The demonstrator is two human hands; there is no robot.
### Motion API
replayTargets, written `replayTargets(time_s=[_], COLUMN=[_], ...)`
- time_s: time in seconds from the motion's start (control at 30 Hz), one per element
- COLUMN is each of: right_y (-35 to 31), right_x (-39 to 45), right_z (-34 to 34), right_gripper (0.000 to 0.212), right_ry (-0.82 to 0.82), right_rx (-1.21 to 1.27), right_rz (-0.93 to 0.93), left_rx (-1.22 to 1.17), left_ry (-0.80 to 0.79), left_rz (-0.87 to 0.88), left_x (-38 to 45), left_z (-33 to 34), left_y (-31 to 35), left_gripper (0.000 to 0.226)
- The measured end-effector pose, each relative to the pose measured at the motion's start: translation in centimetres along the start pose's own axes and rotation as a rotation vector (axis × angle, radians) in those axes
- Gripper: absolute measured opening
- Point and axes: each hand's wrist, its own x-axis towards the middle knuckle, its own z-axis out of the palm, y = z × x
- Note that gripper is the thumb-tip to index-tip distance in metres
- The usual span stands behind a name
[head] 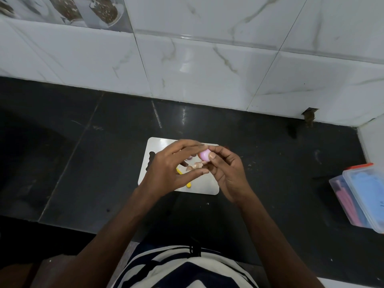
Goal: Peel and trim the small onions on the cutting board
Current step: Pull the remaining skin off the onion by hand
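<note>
Right hand (pixel 226 173): thumb and curled fingers pinch a small onion (pixel 204 155), pink, mostly bare, held above the cutting board (pixel 158 146), over its far right part. Free end of the onion faces the left hand (pixel 166 169). Left fingers loosely spread, index tip touching the onion's top, thumb just below, apart. A brown flap hangs on the underside. Peel scraps (pixel 194 166) lie mid-board; yellow handle (pixel 189 185) near the board's front edge.

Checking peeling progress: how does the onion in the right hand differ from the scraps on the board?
The onion is smooth, pink and rounded; the peel scraps are brown, thin and ragged. The onion is pinched in the right hand, above the board; the scraps lie on the cutting board.
</note>
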Motion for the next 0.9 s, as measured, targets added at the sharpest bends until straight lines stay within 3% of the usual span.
replayTargets(time_s=[0.17,0.27,0.37,0.43,0.5,0.63,0.77,0.9], right_y=[0.1,0.2,0.3,0.4,0.3,-0.1,-0.7,-0.8], right_x=[-0.1,-0.2,-0.1,-0.1,0.0,-0.1,-0.3,-0.4], right_z=[1.0,1.1,1.1,1.0,0.9,0.7,0.7,1.2], right_gripper=[0.014,0.014,0.008,0.015,0.018,0.002,0.021,0.030], right_ry=[0.049,0.058,0.102,0.120,0.130,0.180,0.077,0.090], right_rx=[0.154,0.190,0.228,0.235,0.186,0.135,0.102,0.070], right_rz=[0.096,0.127,0.170,0.187,0.194,0.229,0.238,0.259], left_rx=[0.055,0.027,-0.046,-0.082,-0.115,-0.092,-0.056,-0.034], left_ry=[0.147,0.185,0.177,0.133,0.089,0.057,0.046,0.016], left_rz=[-0.046,-0.109,-0.181,-0.207,-0.239,-0.263,-0.279,-0.308], left_x=[-0.9,-1.1,-0.8,-0.6,-0.7,-0.6,-0.5,-0.4], left_z=[1.4,1.4,1.1,1.0,1.0,1.0,1.0,1.3], left_y=[0.1,0.3,0.7,0.5,0.2,-0.4,-0.5,-0.3], left_gripper=[0.039,0.033,0.019,0.014,0.014,0.028,0.019,0.009])
